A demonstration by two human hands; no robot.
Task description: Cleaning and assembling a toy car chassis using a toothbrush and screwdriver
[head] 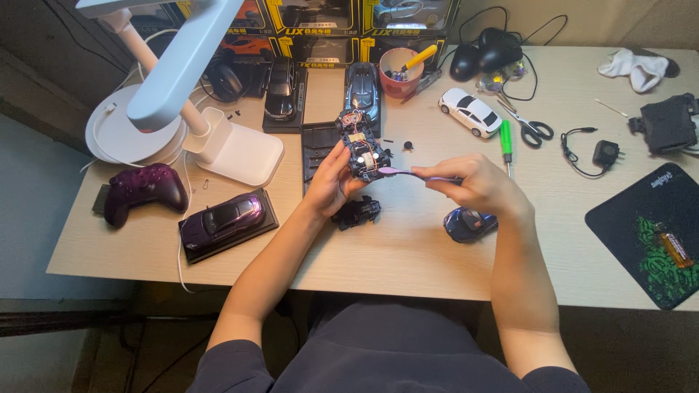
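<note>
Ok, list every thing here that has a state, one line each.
Left hand: grips the chassis.
Chassis: opened, insides showing, held above the desk.
Right hand: pinches the purple tool.
Purple tool: tip at the chassis.
Lamp: on.
Purple car: whole, on its base.
Scissors: shut, lying flat.

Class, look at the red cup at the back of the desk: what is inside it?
A yellow-handled tool sticks out of the red cup, beside small dark items. The cup's wall hides everything lower down.

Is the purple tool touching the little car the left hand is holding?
Touching. The head view shows the purple tool, held by the right hand, with its tip resting on the opened toy car in the left hand.
</note>
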